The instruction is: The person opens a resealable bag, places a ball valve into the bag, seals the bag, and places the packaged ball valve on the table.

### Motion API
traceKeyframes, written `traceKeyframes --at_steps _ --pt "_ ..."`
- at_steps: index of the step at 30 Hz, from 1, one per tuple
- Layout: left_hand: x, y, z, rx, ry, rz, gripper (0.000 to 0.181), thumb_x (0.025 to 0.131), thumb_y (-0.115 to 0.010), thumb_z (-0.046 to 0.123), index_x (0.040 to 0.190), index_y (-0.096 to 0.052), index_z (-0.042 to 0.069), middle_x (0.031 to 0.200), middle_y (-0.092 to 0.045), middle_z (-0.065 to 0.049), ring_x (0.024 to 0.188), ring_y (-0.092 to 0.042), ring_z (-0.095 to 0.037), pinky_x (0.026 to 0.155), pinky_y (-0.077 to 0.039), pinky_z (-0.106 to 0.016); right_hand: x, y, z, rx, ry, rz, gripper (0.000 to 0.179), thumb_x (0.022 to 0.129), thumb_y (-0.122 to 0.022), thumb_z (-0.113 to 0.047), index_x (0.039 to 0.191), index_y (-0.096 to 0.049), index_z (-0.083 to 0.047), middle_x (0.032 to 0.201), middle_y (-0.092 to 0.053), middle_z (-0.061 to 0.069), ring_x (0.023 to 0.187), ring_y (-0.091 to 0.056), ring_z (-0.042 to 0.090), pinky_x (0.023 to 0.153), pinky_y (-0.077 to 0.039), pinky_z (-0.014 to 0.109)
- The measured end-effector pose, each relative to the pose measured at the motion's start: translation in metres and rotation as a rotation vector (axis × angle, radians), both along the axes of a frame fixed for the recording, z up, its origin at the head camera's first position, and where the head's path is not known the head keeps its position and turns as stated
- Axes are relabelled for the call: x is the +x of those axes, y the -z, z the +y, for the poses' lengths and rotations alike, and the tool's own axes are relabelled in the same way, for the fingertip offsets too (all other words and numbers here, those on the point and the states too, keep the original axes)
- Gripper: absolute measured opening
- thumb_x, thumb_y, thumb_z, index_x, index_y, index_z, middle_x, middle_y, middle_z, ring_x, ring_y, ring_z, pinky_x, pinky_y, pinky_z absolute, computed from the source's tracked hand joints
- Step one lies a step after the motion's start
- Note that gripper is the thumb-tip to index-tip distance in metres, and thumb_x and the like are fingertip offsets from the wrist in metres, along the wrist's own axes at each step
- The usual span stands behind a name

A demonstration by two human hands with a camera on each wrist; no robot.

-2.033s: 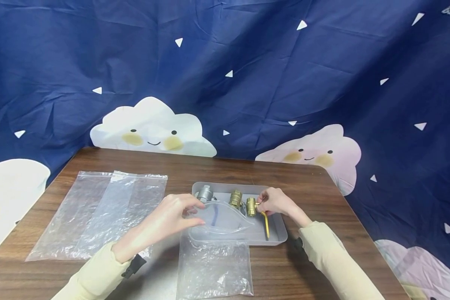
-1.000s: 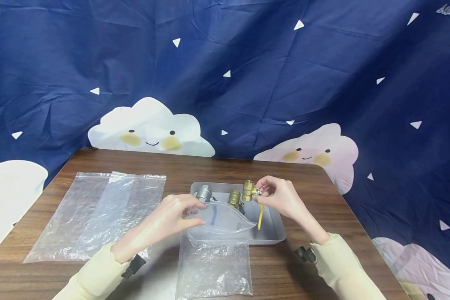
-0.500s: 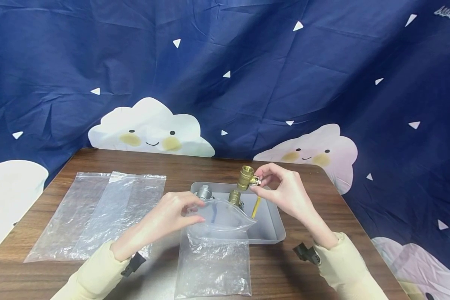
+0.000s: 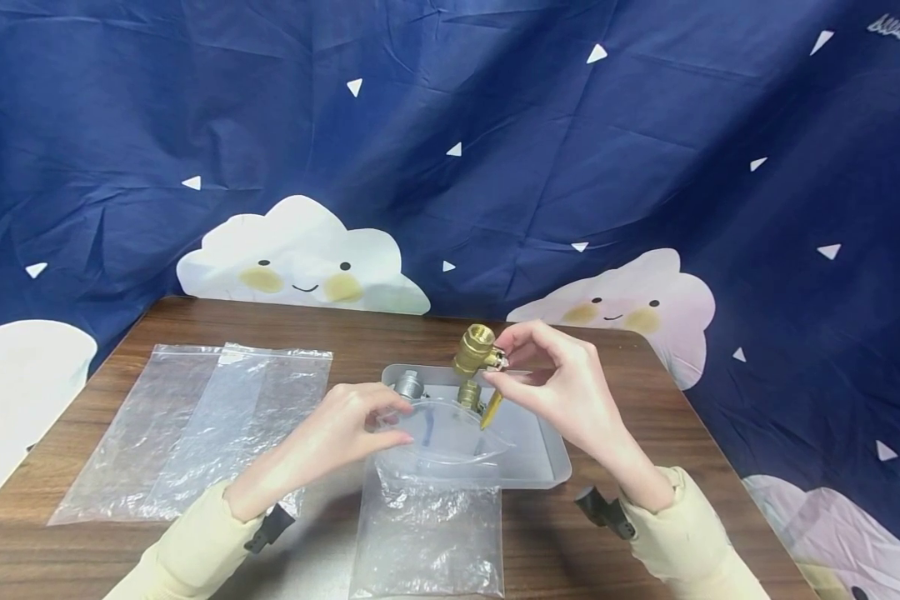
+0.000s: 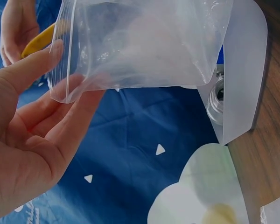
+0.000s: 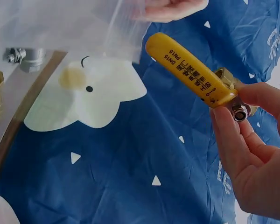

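My left hand point(image 4: 348, 421) holds the mouth of a clear zip-lock bag point(image 5: 144, 51), thumb at one side of the rim and fingers behind the other. The mouth gapes and the bag's lower part drapes over the tray's front. With thumb and fingertips my right hand point(image 4: 562, 379) pinches a brass ball valve point(image 4: 474, 350) where the handle joins the body. Its yellow lever handle point(image 6: 189, 67) carries black print and points down toward the bag's mouth. The valve hangs above the grey plastic tray point(image 4: 551, 454), outside the bag.
In the tray sit another brass valve point(image 4: 468, 394) and a silver metal fitting point(image 4: 408, 384), partly behind the bag. Two flat clear bags point(image 4: 202, 433) overlap on the left of the wooden table point(image 4: 630, 392). A blue cloud-patterned cloth point(image 4: 450, 125) hangs behind.
My right hand has lifted the brass ball valve out of the tray and carried it leftward toward the bag, tilting it. My left hand has stayed nearly still at the bag's mouth.
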State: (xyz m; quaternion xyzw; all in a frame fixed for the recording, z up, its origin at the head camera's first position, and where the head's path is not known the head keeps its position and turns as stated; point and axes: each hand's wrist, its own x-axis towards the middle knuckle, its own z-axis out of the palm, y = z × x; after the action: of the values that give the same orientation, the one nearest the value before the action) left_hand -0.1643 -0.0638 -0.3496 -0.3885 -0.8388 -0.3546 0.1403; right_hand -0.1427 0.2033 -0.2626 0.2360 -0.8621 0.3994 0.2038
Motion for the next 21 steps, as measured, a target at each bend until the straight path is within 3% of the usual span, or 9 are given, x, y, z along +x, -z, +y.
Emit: traceKeyframes --at_steps 11,21 --pt "0.000 -0.002 -0.001 0.063 0.014 -0.023 0.026 0.078 -0.083 0.018 0.101 -0.075 0.008 0.096 -0.077 -0.005 0.079 -0.072 -0.015 0.071 -0.058 -0.018 0.002 0.020 -0.012 0.064 -0.136 -0.009 0.029 0.075 -0.084 -0.004 0.097 -0.067 -0.014 0.091 -0.072 -0.002 0.081 -0.069 0.006 0.064 -0.061 0.020" --pt "0.001 -0.004 -0.002 0.108 0.041 -0.097 0.027 0.079 -0.082 0.016 0.103 -0.074 0.005 0.099 -0.077 -0.011 0.078 -0.074 -0.014 0.072 -0.059 -0.017 0.002 0.037 -0.020 0.236 -0.274 0.079 0.028 0.078 -0.082 -0.004 0.099 -0.065 -0.010 0.092 -0.069 -0.001 0.080 -0.068 0.007 0.063 -0.058 0.013"
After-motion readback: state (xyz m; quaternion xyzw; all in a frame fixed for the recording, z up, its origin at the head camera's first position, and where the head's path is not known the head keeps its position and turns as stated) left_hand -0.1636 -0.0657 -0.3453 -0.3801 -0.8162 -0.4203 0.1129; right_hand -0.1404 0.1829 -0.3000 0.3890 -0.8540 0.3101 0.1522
